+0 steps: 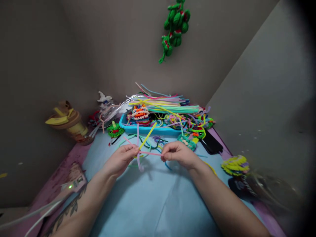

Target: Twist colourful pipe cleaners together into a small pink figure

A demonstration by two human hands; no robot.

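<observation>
Between finger and thumb, my left hand (125,156) pinches several pipe cleaners where they cross. A yellow pipe cleaner (148,134) slants up to the right from that crossing. One lilac pipe cleaner (138,135) stands upright there, its lower end curling below my fingers. A pink pipe cleaner (151,153) runs sideways, and my right hand (176,153) pinches its right end. Both hands are raised over the light blue cloth (158,197). How the strands join under my left fingertips is hidden.
Behind the hands, a blue tray (153,131) carries bundled pipe cleaners (172,108) and finished pieces. A black phone (211,143) lies right of it. A power strip (74,182) with white cables is at left. Green crocheted figures (176,24) hang on the wall.
</observation>
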